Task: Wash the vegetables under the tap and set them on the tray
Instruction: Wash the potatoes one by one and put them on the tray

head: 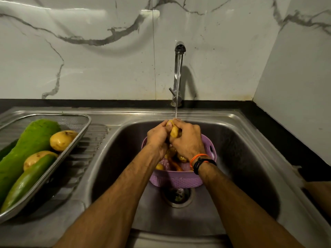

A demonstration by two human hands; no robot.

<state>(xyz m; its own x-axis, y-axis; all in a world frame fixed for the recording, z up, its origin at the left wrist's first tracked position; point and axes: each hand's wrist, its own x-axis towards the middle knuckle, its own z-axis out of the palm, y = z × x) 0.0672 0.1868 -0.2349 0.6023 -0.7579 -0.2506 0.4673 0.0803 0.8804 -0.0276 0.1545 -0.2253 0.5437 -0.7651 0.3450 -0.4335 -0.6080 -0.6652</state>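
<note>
Both hands meet over the middle of the sink: the left hand (157,136) and the right hand (188,140) are curled round one potato (174,131), clasping it between them under the stream of water (177,97) that falls from the tap (179,72). That potato is yellow, wet and glossy, and only a strip of it shows between the fingers; its far end sits right where the water lands. On the right wrist are an orange band and a black band (203,161).

Directly beneath the hands stands a lilac plastic basket (179,179) inside the sink (241,158), just beyond the drain (178,196). More yellow potatoes (182,158) and something orange lie in it, mostly hidden by the wrists and forearms, so I cannot tell how many there are.

To the left, on the ribbed steel draining board, rests a metal mesh tray (78,129). It holds a large rough-skinned green gourd (26,144), a smoother and slimmer green vegetable (28,179) lying near it, and two potatoes: one at the tray's far right corner (61,140), the other (35,158) tucked between the two green ones and partly covered by the slim one.

A black bench (286,133) runs round the sink, with a white marble-veined wall (89,59) behind.
</note>
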